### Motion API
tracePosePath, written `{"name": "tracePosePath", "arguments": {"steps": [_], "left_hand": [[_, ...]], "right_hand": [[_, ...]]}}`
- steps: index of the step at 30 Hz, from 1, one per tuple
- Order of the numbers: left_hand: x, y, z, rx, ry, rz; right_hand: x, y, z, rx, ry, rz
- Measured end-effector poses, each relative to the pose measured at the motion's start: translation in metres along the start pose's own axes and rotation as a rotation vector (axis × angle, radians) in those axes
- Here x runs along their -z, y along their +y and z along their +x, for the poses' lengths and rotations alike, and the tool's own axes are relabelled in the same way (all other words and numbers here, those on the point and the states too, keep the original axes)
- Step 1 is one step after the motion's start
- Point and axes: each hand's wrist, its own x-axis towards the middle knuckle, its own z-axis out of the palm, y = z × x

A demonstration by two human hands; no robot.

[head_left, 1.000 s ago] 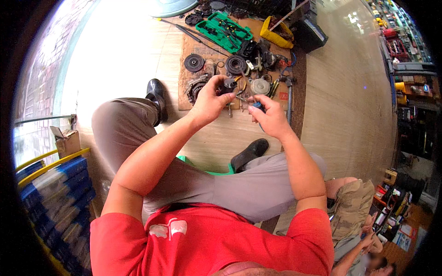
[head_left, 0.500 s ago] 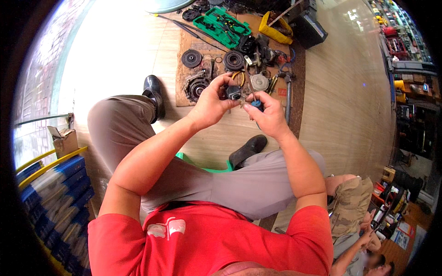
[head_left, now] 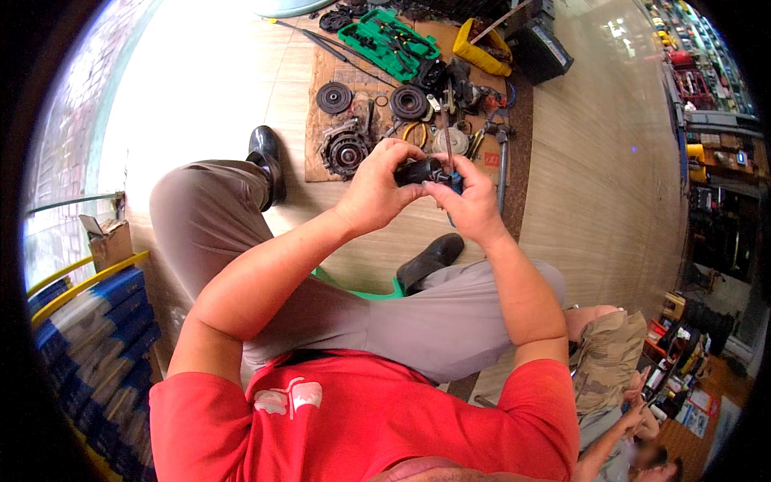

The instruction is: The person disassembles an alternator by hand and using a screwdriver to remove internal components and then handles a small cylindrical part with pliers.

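My left hand [head_left: 377,183] is closed round a black cylindrical part [head_left: 414,171] in front of me. My right hand [head_left: 475,201] grips a screwdriver with a blue handle [head_left: 455,184] and an upward-pointing shaft, its thumb meeting the black part beside my left thumb. Just beyond my hands, a cardboard sheet [head_left: 320,68] bears a round metal housing [head_left: 348,151], two black discs [head_left: 333,97], a pale round metal part [head_left: 454,138], a long steel bar tool [head_left: 501,173] and several small greasy parts.
Farther up sit an open green tool case [head_left: 377,40], a yellow container [head_left: 480,55] and a black box [head_left: 540,52]. A green stool [head_left: 361,293] is under me. Blue packages [head_left: 104,329] are stacked at left; another person [head_left: 610,386] and crowded shelves [head_left: 715,153] are at right.
My hands have come together. The black part has moved down and right toward my right hand and now lies more sideways, against the screwdriver.
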Motion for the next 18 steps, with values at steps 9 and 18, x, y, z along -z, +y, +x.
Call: {"name": "tracePosePath", "arguments": {"steps": [9,18], "left_hand": [[-0.003,-0.006,-0.003,0.197,-0.051,-0.236],[-0.006,-0.009,-0.004,0.251,-0.02,-0.358]], "right_hand": [[0.004,-0.001,0.005,-0.169,-0.028,0.33],[0.01,0.0,0.007,-0.165,-0.07,0.4]]}}
